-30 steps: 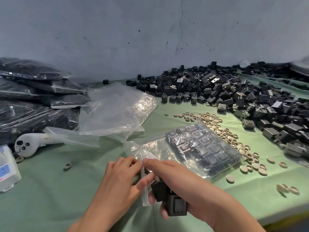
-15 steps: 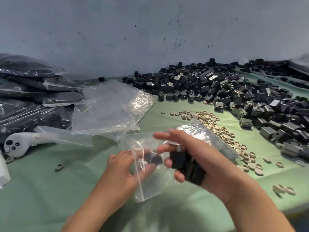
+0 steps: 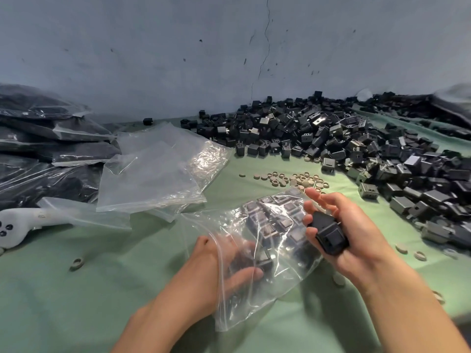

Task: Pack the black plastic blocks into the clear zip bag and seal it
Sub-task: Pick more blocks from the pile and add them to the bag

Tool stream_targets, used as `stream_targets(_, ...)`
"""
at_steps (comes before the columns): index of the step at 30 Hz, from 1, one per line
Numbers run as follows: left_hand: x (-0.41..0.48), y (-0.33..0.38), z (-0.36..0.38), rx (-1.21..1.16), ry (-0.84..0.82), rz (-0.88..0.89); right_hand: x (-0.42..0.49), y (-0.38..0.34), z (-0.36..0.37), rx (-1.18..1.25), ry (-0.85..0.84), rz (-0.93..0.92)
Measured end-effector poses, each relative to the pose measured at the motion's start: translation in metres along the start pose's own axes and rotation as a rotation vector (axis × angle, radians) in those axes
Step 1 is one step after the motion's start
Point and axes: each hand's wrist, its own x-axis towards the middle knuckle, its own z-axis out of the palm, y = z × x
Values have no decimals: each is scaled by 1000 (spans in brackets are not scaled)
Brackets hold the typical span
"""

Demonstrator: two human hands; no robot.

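Observation:
The clear zip bag (image 3: 280,266) is raised off the green table in front of me, its zip edge toward me and rows of black blocks (image 3: 270,220) packed in its far end. My left hand (image 3: 204,273) grips the bag at its open mouth; its fingers show blurred through the plastic. My right hand (image 3: 354,240) is just right of the bag, fingers curled round a couple of black blocks (image 3: 328,236). A big loose pile of black blocks (image 3: 356,149) covers the back right of the table.
Empty clear bags (image 3: 158,174) lie in a stack at centre left. Filled bags (image 3: 38,149) are piled at far left, with a white controller (image 3: 15,225) in front of them. Tan discs (image 3: 293,178) are scattered beyond the bag and at the right. A grey wall stands behind.
The bag has come up off the table and its mouth has opened. My left hand has slid into the mouth, and my right hand has carried its blocks up and to the right.

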Motion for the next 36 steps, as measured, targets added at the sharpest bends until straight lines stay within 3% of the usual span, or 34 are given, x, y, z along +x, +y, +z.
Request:
stream_targets(9, 25, 11, 13, -163, 98, 13, 4, 3, 1, 250, 40, 164)
stream_targets(12, 21, 12, 17, -88, 138, -16, 4, 2, 1, 275, 45, 179)
stream_targets(15, 16, 6, 12, -188, -20, -55, 4, 2, 1, 322, 52, 205)
stream_targets(21, 13, 10, 5, -183, -32, -89, 2, 1, 2, 472, 71, 236)
stream_targets(25, 10, 8, -5, -221, -156, -127, 2, 0, 1, 545, 77, 202)
stream_targets(29, 0, -5, -19, -326, -168, -239, 2, -2, -2, 646, 58, 193)
stream_targets(36, 4, 4, -9, -324, -43, -14, 0, -1, 0, 738, 64, 169)
